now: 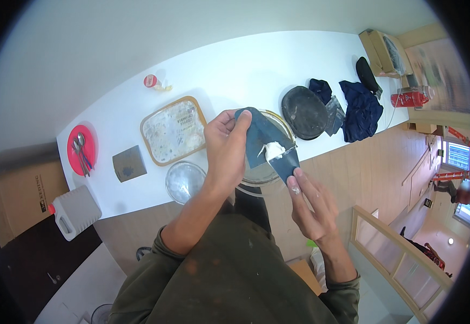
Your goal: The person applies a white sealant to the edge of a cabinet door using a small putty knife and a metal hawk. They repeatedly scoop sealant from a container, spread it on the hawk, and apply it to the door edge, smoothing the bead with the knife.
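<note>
My left hand (227, 143) pinches the upper edge of a dark blue-green flat spreader (259, 129), thumb on its near face. My right hand (315, 208) grips a smaller dark flat scraper (285, 167) by its lower end, and a white smear marks one finger. Where the two blades meet, a lump of white paste (274, 150) sits across them. Both tools are held above a round container (289, 128) with a gold-coloured rim, which they and my hands partly cover. To its left on the white table (229, 65) lies a clear round lid or dish (186, 182).
Left along the table are a whitish rectangular tub (173, 129) with an orange rim, a grey-brown square sheet (129, 163), and a pink plate (75, 141) with spoons. A jug (77, 213) stands by the left edge. Rightward lie a black round lid (304, 113) and navy cloth (360, 110).
</note>
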{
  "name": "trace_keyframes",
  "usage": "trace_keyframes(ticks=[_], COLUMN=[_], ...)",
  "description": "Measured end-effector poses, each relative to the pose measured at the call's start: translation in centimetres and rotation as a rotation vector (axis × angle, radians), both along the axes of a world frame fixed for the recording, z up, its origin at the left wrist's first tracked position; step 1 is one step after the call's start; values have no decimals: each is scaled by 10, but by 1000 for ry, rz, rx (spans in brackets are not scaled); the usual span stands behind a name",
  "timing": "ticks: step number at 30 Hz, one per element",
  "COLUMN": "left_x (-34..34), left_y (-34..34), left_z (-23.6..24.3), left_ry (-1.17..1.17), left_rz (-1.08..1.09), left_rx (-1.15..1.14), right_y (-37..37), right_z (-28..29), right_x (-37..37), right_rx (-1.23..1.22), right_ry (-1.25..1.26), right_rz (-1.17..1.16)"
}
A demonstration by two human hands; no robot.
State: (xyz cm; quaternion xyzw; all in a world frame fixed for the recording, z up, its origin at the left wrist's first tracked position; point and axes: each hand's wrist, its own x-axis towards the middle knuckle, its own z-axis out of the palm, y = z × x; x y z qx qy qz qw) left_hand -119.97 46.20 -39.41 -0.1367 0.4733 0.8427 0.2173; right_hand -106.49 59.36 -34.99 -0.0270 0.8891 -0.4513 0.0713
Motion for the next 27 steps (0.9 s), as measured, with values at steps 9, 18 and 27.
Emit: trace_keyframes(ticks=[9, 18, 27], left_x=[19, 49, 70], left_y=[0, 4, 16], left_z=[1, -6, -28], left_ry=[114, 223, -78], left_rz=[-83, -139, -145], left_rx=[-166, -330, -250], right_y=[17, 38, 63], right_z=[28, 17, 9], right_x=[3, 0, 8], right_rx=[-49, -101, -175], right_ry=[-33, -61, -63], right_rz=[-143, -244, -301])
